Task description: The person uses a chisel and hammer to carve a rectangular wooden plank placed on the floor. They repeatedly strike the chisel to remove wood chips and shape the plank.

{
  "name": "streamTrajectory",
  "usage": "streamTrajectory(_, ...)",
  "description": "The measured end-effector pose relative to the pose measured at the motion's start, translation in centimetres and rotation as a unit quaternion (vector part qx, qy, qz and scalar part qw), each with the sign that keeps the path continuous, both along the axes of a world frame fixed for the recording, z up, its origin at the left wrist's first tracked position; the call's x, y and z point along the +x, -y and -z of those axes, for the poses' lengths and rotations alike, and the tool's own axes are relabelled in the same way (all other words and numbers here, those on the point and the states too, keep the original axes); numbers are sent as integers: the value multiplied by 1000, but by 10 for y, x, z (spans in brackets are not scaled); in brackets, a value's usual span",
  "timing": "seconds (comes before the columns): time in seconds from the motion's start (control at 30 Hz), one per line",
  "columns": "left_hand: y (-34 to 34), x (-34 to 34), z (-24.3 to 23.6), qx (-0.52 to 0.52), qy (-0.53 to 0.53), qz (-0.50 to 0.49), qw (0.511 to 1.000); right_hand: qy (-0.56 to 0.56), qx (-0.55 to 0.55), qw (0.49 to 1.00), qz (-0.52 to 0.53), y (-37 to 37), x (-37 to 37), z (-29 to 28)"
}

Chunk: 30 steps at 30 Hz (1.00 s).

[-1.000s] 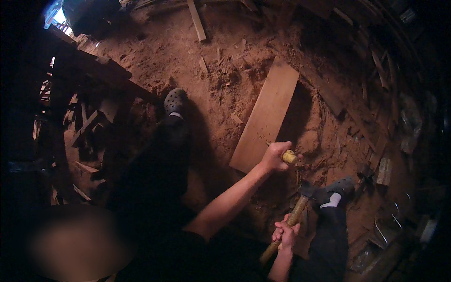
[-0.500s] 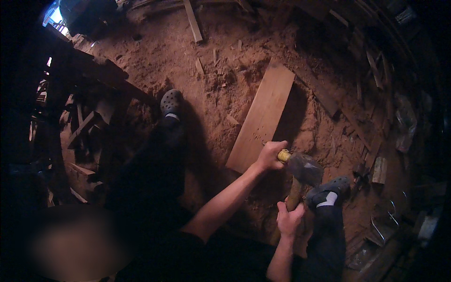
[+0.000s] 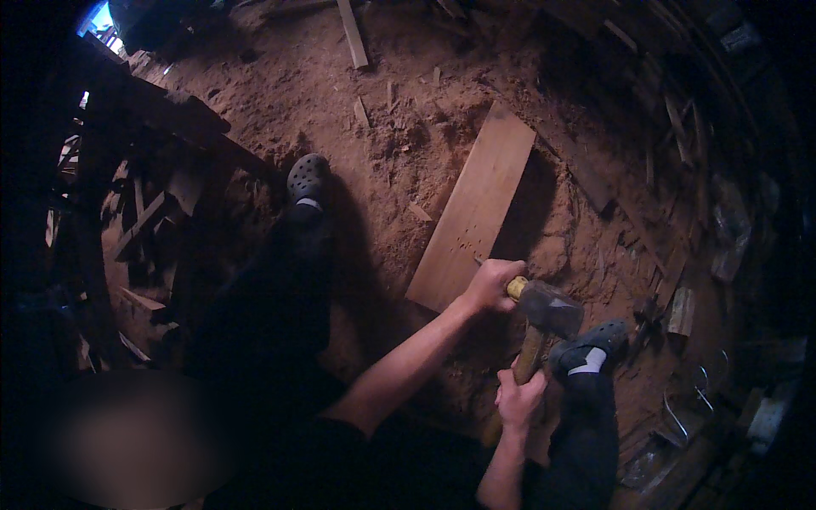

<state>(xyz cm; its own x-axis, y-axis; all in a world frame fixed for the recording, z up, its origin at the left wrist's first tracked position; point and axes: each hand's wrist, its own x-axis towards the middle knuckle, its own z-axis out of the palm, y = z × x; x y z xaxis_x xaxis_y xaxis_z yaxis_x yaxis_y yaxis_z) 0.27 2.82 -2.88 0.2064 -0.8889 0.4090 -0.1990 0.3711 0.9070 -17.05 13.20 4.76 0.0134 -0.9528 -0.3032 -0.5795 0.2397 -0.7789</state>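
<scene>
A flat wooden board [image 3: 480, 195] lies slanted on the dirt, marked with several small dark holes near its close end. My left hand [image 3: 493, 286] is closed around a yellow-handled tool [image 3: 516, 289], whose thin tip pokes out over the board by the holes. The kind of tool is hidden by my fingers. Further right, my right hand [image 3: 520, 399] grips the wooden handle of a hammer [image 3: 551, 310]. The hammer's heavy dark head is right at the butt of the yellow handle; whether they touch I cannot tell.
My feet, in dark clogs [image 3: 308, 178], are planted on either side of the board. Wood scraps [image 3: 144, 223] are heaped at the left. A narrow wood strip [image 3: 352, 34] lies at the far side. Bent metal wire [image 3: 676, 416] and clear plastic [image 3: 731, 234] lie at right.
The hammer and both hands have shifted only slightly, along with a small move of the whole view. Both grips stay the same, and the hammer head remains by the yellow handle.
</scene>
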Motion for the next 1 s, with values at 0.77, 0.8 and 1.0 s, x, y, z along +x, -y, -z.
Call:
streamTrajectory(0.77,-3,6,3,56,-8,-49,997,177,-17,981,78,10,20,-50)
streamTrajectory(0.8,-3,6,7,49,0,-52,997,181,-20,980,83,9,22,-55)
streamTrajectory(1.0,3,2,6,-21,25,-17,999,-106,-65,992,11,6,19,-27)
